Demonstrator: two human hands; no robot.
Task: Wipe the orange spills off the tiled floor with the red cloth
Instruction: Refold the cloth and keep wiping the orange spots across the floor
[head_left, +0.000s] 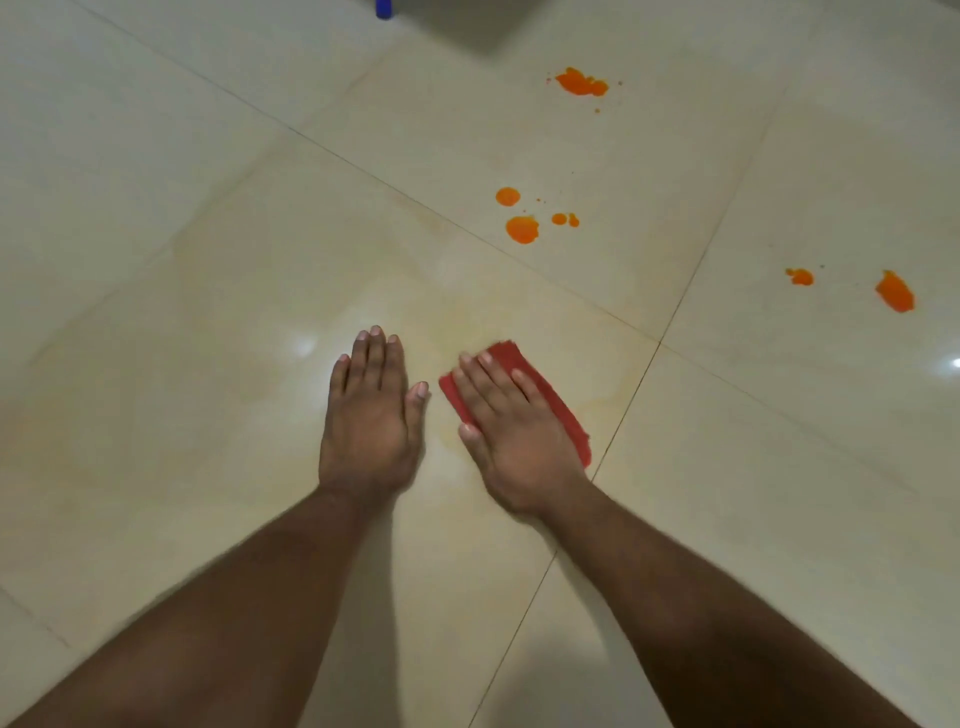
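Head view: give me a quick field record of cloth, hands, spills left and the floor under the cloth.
cloth: red cloth, flat on the tiled floor
right hand: right hand pressing flat on the cloth, fingers straight
left hand: left hand flat on bare tile beside the cloth
spills left: far patch; middle cluster; right pair
floor by cloth: faint yellowish smear
other: blue object at top edge

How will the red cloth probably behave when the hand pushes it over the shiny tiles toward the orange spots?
The red cloth lies flat under the right hand, so it looks thin and floppy; edges may bunch. The glossy tiled floor probably lets it slide easily. It should smear the orange spills first, as the faint yellowish film nearby suggests.
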